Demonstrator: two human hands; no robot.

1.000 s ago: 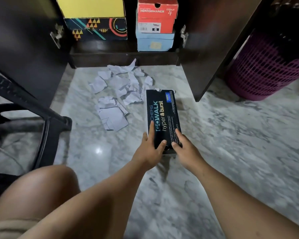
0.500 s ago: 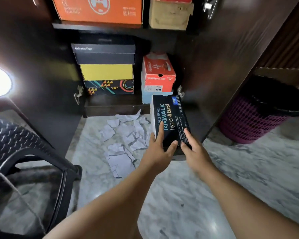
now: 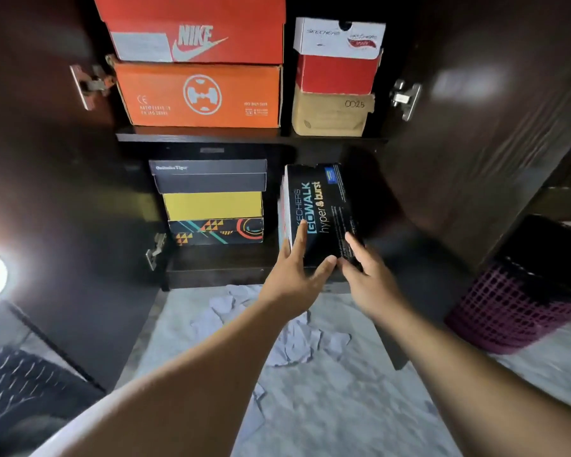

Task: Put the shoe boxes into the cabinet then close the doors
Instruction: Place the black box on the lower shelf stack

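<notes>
I hold a black Skechers GoWalk shoe box (image 3: 320,206) with both hands at the right side of the cabinet's lower shelf (image 3: 218,258). My left hand (image 3: 294,278) grips its near left corner and my right hand (image 3: 366,278) its near right corner. The box hides the boxes behind it. To its left stands a stack of a dark grey box (image 3: 208,176), a yellow box (image 3: 211,206) and a patterned box (image 3: 216,230). Both dark cabinet doors, the left (image 3: 47,159) and the right (image 3: 475,143), stand wide open.
The upper shelf carries two orange boxes (image 3: 198,94), a white and red box (image 3: 340,57) and a tan box (image 3: 330,113). Torn paper scraps (image 3: 297,341) lie on the marble floor. A purple basket (image 3: 515,308) stands right; a dark plastic chair (image 3: 20,380) left.
Both hands lifted the black box off the floor and carried it forward to the lower shelf's right side. My view rose, bringing the upper shelf into sight.
</notes>
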